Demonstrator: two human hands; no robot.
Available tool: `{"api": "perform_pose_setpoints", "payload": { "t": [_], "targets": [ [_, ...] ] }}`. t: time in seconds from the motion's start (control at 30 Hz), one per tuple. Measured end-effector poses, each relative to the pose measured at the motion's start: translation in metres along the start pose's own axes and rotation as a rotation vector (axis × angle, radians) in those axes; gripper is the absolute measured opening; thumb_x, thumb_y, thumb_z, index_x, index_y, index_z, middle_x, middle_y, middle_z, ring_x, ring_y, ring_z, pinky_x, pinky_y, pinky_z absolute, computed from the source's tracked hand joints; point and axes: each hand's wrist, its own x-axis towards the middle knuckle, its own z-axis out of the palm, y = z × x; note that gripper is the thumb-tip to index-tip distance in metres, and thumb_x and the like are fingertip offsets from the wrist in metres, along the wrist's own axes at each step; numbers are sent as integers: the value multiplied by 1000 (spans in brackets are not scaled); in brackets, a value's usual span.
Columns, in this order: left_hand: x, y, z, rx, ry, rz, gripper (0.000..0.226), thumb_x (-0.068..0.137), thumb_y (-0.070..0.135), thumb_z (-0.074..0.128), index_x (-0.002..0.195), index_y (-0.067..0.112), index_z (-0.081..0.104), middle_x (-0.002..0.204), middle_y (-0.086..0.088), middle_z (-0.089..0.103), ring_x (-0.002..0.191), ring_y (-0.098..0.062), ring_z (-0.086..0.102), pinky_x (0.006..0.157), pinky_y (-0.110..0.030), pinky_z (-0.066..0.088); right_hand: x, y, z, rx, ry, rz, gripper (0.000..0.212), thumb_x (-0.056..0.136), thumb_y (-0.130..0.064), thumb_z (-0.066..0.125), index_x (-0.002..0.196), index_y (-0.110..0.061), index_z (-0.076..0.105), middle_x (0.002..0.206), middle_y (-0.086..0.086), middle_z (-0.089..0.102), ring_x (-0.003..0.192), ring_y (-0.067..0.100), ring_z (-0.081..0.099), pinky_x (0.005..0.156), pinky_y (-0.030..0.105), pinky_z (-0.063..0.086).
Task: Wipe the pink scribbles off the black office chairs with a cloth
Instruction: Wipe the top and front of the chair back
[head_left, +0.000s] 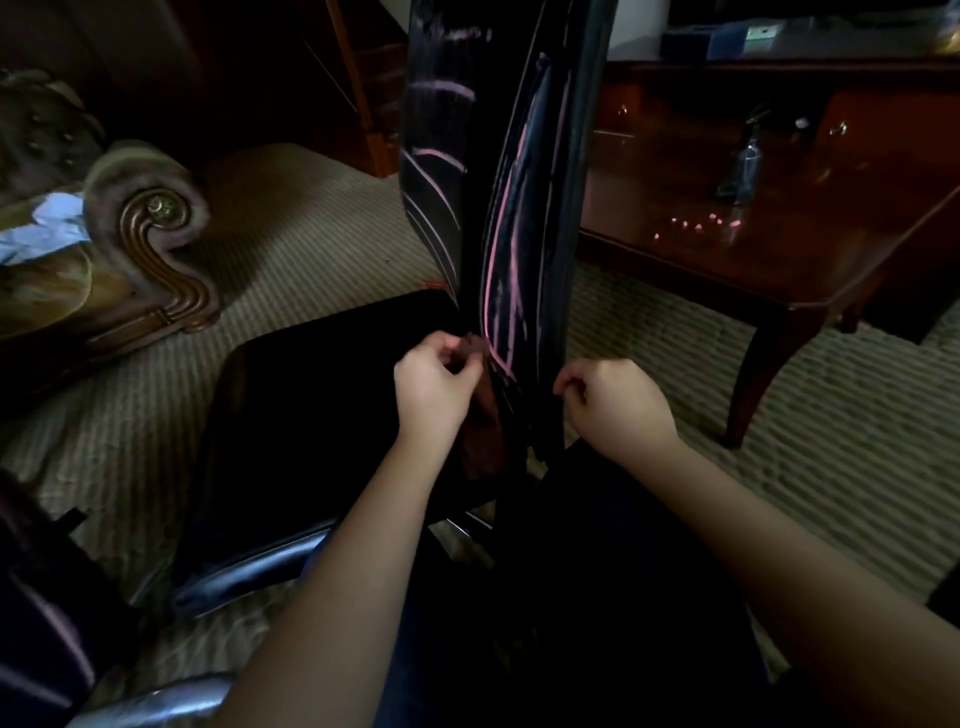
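Note:
A black office chair stands in front of me, its tall backrest (540, 171) streaked with long pink scribbles (511, 260). Its black seat (322, 415) spreads out to the left. My left hand (436, 384) pinches a dark reddish-brown cloth (485, 436) against the foot of the backrest, and the cloth hangs down below the fingers. My right hand (613, 400) is curled at the backrest's lower right edge, its thumb and forefinger pinching that edge.
A second black chair with pink lines (41, 623) and a chrome frame (166, 701) sits at the lower left. An ornate sofa arm (150, 234) is at left, a polished wooden table (753, 223) at right. Striped carpet (311, 218) covers the floor.

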Motion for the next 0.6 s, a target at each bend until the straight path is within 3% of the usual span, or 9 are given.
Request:
{"api": "perform_pose_setpoints", "payload": {
  "t": [0.2, 0.43, 0.6],
  "targets": [
    [-11, -8, 21, 43, -206, -122, 18, 74, 16, 77, 89, 8, 72, 84, -8, 71, 80, -21, 67, 68, -21, 42, 0, -7, 3, -20, -10, 7, 21, 87, -17, 51, 91, -24, 71, 81, 4, 69, 74, 24, 64, 57, 25, 41],
    [10, 3, -6, 67, -78, -47, 17, 73, 23, 78, 85, 13, 72, 71, -1, 65, 68, -15, 60, 67, -24, 42, 1, -7, 2, -30, -26, 18, 22, 88, -16, 51, 93, -23, 71, 82, 3, 69, 75, 23, 64, 57, 25, 39],
    [5, -7, 17, 69, -194, -162, 20, 73, 22, 79, 86, 10, 71, 76, -3, 65, 72, -17, 61, 65, -21, 41, 2, -10, 5, -26, -26, -4, 22, 89, -17, 51, 95, -23, 71, 82, 3, 70, 74, 22, 64, 56, 24, 38]
  ]
}}
